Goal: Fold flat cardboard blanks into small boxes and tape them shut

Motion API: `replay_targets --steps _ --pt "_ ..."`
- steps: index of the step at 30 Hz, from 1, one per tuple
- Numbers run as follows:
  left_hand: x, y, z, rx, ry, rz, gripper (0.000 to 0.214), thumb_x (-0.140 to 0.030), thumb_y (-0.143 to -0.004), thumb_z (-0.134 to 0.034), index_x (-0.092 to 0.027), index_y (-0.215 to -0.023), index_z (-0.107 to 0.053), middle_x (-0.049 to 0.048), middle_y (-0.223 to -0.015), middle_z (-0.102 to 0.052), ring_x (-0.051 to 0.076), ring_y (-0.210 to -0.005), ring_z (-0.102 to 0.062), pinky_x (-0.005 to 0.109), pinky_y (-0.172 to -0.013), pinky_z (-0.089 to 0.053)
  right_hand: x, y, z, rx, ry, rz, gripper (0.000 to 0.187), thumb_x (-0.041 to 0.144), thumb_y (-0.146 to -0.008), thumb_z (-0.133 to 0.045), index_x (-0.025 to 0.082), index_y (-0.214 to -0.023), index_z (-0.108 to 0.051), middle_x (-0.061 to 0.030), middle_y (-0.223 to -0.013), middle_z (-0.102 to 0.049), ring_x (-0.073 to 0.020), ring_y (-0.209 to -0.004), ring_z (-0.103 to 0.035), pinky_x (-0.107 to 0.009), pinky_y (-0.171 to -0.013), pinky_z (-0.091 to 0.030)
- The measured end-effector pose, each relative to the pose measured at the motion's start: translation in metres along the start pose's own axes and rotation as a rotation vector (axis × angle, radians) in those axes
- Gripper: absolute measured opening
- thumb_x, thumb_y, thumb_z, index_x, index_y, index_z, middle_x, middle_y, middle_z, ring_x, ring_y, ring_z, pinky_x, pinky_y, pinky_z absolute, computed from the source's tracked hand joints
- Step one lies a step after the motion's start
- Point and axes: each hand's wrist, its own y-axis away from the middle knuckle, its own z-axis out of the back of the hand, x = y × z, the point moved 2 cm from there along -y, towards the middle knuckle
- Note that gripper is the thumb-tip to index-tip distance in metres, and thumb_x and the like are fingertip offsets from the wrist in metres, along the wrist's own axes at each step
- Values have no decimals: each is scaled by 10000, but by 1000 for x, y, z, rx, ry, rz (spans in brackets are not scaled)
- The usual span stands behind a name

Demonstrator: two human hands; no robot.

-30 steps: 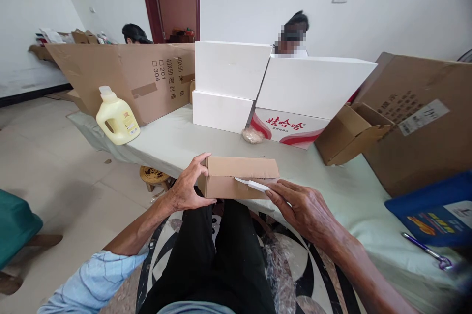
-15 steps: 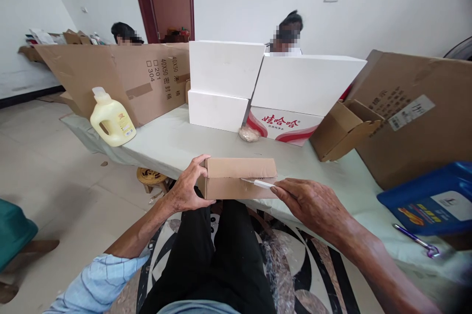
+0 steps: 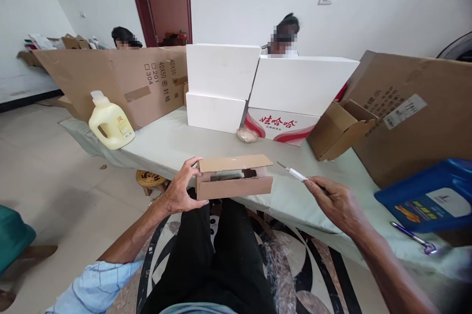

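Observation:
A small brown cardboard box point(image 3: 234, 189) lies at the near edge of the table, its top flaps parted along a lengthwise gap. Something dark and greyish shows inside, too hidden to name. My left hand point(image 3: 183, 183) grips the box's left end, thumb on the near side and fingers on the far side. In my right hand point(image 3: 330, 198) is a knife point(image 3: 297, 174) with a white handle and a thin pointed blade. The blade points up and left, just off the right end of the box and apart from it.
White boxes point(image 3: 222, 72) stand stacked at the table's far side, by a small wrapped bundle point(image 3: 247, 135). A yellow jug point(image 3: 111, 122) is on the left; a blue jug point(image 3: 429, 196), a purple pen-like tool point(image 3: 413, 236) and an open carton point(image 3: 337, 129) are on the right. Two people sit beyond.
My right hand has drawn the knife away from the box's top to the right. The flaps, closed before, now stand apart with a gap between them.

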Motion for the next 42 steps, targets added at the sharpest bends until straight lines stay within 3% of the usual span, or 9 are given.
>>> replay_targets --steps 6,9,15,18,21,30,35,39,42 --pt "-3 -2 1 44 -40 -44 727 -236 -736 -959 -219 -1333 -546 268 -1666 -424 444 -1590 -453 609 -1201 -537 -70 29 -86 -179 225 24 729 730 -1130 -303 233 -790 -712 -90 -745 -735 -255 -665 -679 -342 -580 -501" --pt "-5 -3 3 72 -75 -67 742 -248 -736 -966 -218 -1358 -563 268 -1683 -421 446 -1593 -457 611 -1219 -533 -77 29 -103 -272 209 78 678 709 -1132 -356 219 -852 -731 -106 -792 -733 -281 -722 -687 -382 -635 -554" --pt "-12 -5 3 90 -125 -139 706 -267 -760 -954 -214 -1351 -571 275 -1635 -508 436 -1536 -542 617 -1206 -549 3 -10 -67 -383 -151 140 347 464 -1125 -584 225 -1347 -702 -147 -1241 -714 -289 -1077 -720 -435 -871 -631" --pt "-14 -5 3 81 -133 -183 692 -261 -745 -965 -221 -1318 -579 271 -1620 -538 437 -1531 -553 623 -1210 -552 58 -28 -50 -249 -192 316 458 441 -1086 -666 279 -1511 -619 -165 -1500 -621 -350 -1377 -615 -571 -1143 -544" --pt "-14 -2 5 74 -154 -221 644 -247 -749 -961 -216 -1272 -587 269 -1602 -563 435 -1529 -557 636 -1218 -554 86 -35 -49 -127 -141 419 405 371 -1085 -663 296 -1482 -644 -159 -1581 -581 -364 -1411 -606 -643 -1213 -477" --pt "-11 7 9 98 -192 -205 614 -256 -753 -968 -195 -1253 -617 271 -1610 -562 431 -1546 -543 610 -1232 -557 105 -41 -53 -36 -85 467 345 271 -1089 -587 261 -1417 -691 -147 -1432 -699 -333 -1281 -679 -553 -1065 -566" --pt "-15 6 16 145 -149 -134 533 -291 -713 -986 -218 -1126 -656 244 -1630 -567 437 -1548 -536 601 -1207 -554 111 -39 -60 -139 -15 481 330 185 -1100 -515 254 -1344 -726 -130 -1302 -747 -306 -1159 -703 -510 -972 -581" --pt "-27 -9 27 35 -52 -66 253 -270 -891 -848 -234 -870 -598 165 -1400 -733 373 -1422 -643 567 -1151 -571 114 -29 -71 -214 12 492 320 172 -1118 -512 254 -1345 -722 -134 -1303 -745 -296 -1158 -696 -504 -986 -570" --pt "-38 -29 23 55 -51 -24 110 -293 -993 -750 -233 -1010 -660 129 -1250 -775 316 -1270 -707 510 -1073 -599 119 -22 -76 -228 26 510 308 145 -1103 -533 233 -1330 -721 -142 -1316 -736 -302 -1173 -685 -501 -985 -563"
